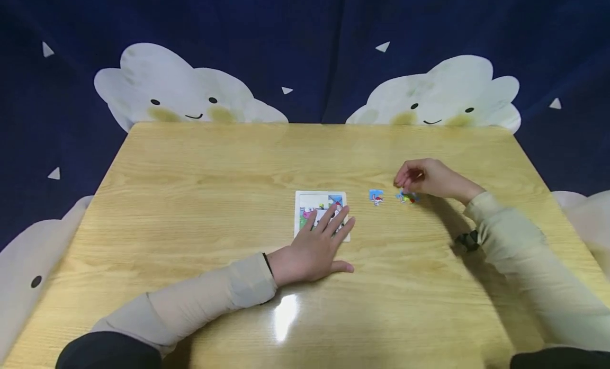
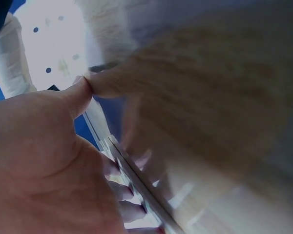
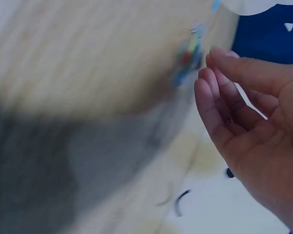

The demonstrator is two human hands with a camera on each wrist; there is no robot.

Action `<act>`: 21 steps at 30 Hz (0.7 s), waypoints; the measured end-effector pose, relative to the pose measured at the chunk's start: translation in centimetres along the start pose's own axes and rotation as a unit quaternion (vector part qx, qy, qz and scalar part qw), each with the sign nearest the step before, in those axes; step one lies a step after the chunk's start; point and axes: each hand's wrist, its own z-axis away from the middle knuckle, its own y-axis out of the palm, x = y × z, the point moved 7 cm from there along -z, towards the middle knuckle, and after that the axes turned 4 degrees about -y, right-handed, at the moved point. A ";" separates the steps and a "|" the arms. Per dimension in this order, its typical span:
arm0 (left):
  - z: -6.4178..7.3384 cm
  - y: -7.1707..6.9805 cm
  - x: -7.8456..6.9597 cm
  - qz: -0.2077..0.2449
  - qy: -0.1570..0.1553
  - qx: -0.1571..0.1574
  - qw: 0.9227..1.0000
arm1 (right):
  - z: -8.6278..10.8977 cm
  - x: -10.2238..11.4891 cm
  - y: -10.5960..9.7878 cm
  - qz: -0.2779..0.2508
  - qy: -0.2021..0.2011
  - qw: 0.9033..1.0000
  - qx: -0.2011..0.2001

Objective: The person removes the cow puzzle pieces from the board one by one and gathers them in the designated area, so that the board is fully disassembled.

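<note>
Left grip (image 1: 316, 250) splayed, wooden table (image 1: 214, 215), navy backdrop (image 1: 267, 30)

Lt wood tbl (image 1: 214, 168) w/ glare spot (image 1: 285, 317); navy backdrop (image 1: 267, 35) behind w/ wht smiley clouds (image 1: 167, 83) + triangles (image 1: 383, 47).

A white-bordered puzzle (image 1: 316, 202) shows pink, green, blue and red on a pale yellow, wood-grained table (image 1: 200, 199); one loose piece (image 1: 376, 195) carries blue, red and white, another piece (image 1: 407, 198) blue, yellow, green and red. Beige sleeves (image 1: 205, 295) contrast with a navy curtain (image 1: 305, 35) patterned in white, yellow-cheeked clouds and white triangles.
</note>
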 end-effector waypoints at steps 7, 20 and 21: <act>-0.1 -0.2 0.3 0.003 -0.008 0.000 1.000 | -3.1 4.9 1.3 0.018 -0.074 0.997 -0.003; 0.1 -0.2 -0.2 -0.016 -0.002 -0.001 1.000 | -8.7 9.9 7.9 0.021 -0.148 0.985 0.083; 0.2 -0.2 -0.2 -0.014 0.000 0.000 1.000 | -8.9 10.1 8.1 0.029 -0.154 0.984 0.086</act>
